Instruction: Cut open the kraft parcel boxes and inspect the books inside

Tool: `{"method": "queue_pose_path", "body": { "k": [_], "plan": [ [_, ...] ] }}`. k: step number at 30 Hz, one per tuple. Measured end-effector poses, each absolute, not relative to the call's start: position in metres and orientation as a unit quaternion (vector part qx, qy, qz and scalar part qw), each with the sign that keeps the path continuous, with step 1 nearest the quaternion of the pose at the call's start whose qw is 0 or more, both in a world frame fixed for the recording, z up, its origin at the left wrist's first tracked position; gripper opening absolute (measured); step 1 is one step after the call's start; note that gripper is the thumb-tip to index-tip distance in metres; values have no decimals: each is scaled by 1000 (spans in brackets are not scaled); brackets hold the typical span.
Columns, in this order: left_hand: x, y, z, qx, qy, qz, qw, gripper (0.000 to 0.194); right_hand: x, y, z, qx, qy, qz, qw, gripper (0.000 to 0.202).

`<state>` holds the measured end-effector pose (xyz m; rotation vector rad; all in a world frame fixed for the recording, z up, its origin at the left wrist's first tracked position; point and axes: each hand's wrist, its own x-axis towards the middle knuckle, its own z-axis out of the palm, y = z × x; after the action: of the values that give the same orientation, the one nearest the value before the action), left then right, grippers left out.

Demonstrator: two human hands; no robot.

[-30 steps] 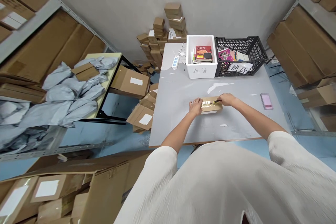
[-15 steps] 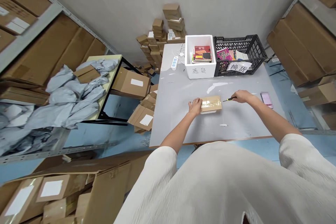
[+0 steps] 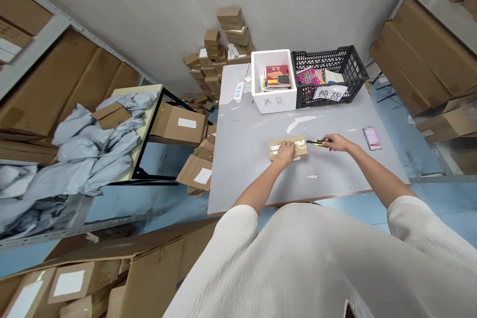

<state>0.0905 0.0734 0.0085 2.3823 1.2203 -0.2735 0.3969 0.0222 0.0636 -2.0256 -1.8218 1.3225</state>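
A small cardboard box (image 3: 301, 144) with shiny clear tape along its top lies on the grey table (image 3: 242, 169). My left hand (image 3: 286, 151) rests over the middle of its front edge, with the fingers bent onto the taped top. In my right hand (image 3: 335, 142), the fingers are closed round a yellow and black utility knife (image 3: 316, 142). Its front end points left and is at the box's right end; whether it touches the cardboard I cannot tell.
At the table's back stand a white foam box (image 3: 274, 102) and a black plastic crate (image 3: 331, 94), both with books. A power strip (image 3: 239, 92) lies beside them, a phone-like pink item (image 3: 372, 138) at the right. Grey parcels (image 3: 78, 151) cover a side table; cartons (image 3: 152, 278) surround me.
My left hand has shifted from the box's left end onto its middle. The utility knife has come closer to the box's right end. The whole view has swung slightly.
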Motion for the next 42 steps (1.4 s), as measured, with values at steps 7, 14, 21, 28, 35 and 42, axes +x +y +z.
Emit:
{"method": "queue_pose_path", "body": {
  "k": [7, 14, 21, 28, 35, 42],
  "plan": [
    [93, 72, 2, 864, 448, -108, 203, 55, 398, 25, 43, -652, -632, 416, 50, 34],
    [83, 73, 2, 869, 431, -107, 215, 49, 392, 39, 33, -635, -709, 304, -42, 40],
    [80, 74, 4, 867, 430, -111, 226, 50, 380, 49, 18, -626, -716, 303, -61, 42],
    [79, 75, 2, 861, 436, -103, 242, 56, 385, 34, 23, -616, -641, 457, -33, 34],
    [80, 73, 1, 860, 437, -103, 241, 54, 390, 23, 29, -603, -627, 493, -21, 43],
    [80, 72, -3, 866, 431, -100, 234, 55, 398, 5, 12, -610, -579, 540, 17, 49]
  ]
}}
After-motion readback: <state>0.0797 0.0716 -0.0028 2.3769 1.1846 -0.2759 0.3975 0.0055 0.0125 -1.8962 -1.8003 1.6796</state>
